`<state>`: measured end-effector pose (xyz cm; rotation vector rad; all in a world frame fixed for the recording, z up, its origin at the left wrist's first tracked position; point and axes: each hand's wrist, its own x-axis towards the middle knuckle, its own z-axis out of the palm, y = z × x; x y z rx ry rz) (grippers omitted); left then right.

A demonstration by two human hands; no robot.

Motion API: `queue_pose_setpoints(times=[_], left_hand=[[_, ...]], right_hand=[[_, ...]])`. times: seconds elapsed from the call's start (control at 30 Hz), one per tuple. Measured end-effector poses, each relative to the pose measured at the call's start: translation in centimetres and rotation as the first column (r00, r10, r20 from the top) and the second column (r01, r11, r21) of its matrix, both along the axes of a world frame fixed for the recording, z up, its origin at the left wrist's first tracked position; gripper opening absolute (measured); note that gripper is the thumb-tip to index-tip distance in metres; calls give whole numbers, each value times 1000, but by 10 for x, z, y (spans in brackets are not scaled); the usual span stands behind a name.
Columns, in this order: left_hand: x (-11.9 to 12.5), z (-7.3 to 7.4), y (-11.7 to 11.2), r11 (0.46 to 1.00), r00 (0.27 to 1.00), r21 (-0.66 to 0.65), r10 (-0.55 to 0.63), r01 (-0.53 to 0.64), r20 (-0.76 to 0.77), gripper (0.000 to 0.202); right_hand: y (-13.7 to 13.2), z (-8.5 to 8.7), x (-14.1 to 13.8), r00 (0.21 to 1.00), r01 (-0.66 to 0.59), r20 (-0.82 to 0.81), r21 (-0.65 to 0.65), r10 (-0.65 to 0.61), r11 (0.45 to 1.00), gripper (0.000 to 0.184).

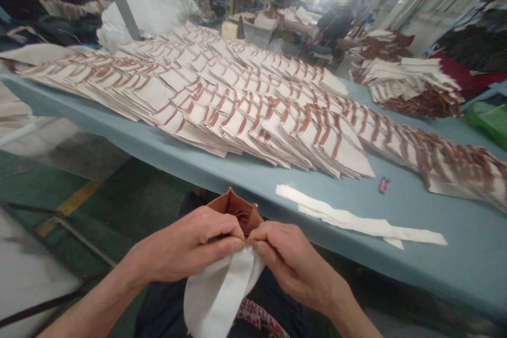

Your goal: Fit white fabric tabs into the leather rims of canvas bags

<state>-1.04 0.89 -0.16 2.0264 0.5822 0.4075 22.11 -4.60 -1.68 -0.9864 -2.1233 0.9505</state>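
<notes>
Over my lap, my left hand and my right hand pinch the upper edge of a white fabric piece from both sides. Their thumbs and fingertips almost meet at a small brown spot on that edge. A paler white strip hangs down the front of the piece. Just beyond my fingers is an open brown pocket-like part, with brown folds inside. Whether it is joined to the white piece is hidden by my hands.
A blue-covered table spans the view ahead. Overlapping rows of white pieces with brown trim lie on it. Near its front edge are loose white strips and small pink snips. A person is in the background.
</notes>
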Motion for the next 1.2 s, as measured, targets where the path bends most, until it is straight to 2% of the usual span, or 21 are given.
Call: queue_pose_setpoints(times=[0.17, 0.3, 0.4, 0.47, 0.53, 0.63, 0.7, 0.77, 0.87, 1.0, 1.2], left_hand=[[3, 1, -5, 997, 999, 66, 37, -36, -17, 17], [9, 4, -6, 991, 997, 106, 78, -77, -12, 17], [11, 1, -5, 994, 997, 70, 80, -81, 12, 18], [11, -5, -5, 997, 995, -25, 68, -67, 70, 20], [12, -13, -7, 978, 984, -204, 80, -46, 157, 27], [16, -28, -16, 870, 950, -492, 169, -19, 262, 45], [21, -37, -22, 806, 918, -590, 271, -51, 291, 54], [24, -43, -25, 775, 891, -622, 357, -115, 280, 58], [22, -42, -21, 797, 906, -581, 355, -166, 229, 58], [9, -30, -6, 843, 970, -532, 188, -78, 156, 58], [4, -10, 6, 922, 997, -387, 40, -11, 67, 63]], right_hand=[[1, 4, -2, 999, 28, -35, -54, -30, 998, 20], [4, 4, -5, 995, 92, -38, -20, -93, 996, 16], [4, 3, -7, 988, 147, -45, 17, -146, 989, 15], [1, 2, -9, 980, 183, -79, 27, -180, 983, 15], [-2, 2, -12, 969, 210, -132, 14, -207, 978, 15], [-7, 0, -18, 946, 244, -217, -17, -242, 970, 18], [-9, -4, -21, 929, 282, -236, -48, -285, 958, 22], [-8, -7, -20, 919, 320, -214, -90, -332, 943, 24], [-4, -10, -13, 940, 271, -179, -121, -289, 955, 26], [1, -7, -2, 976, 135, -163, -78, -146, 988, 26], [5, -4, -1, 988, 97, -118, -38, -101, 995, 29]])
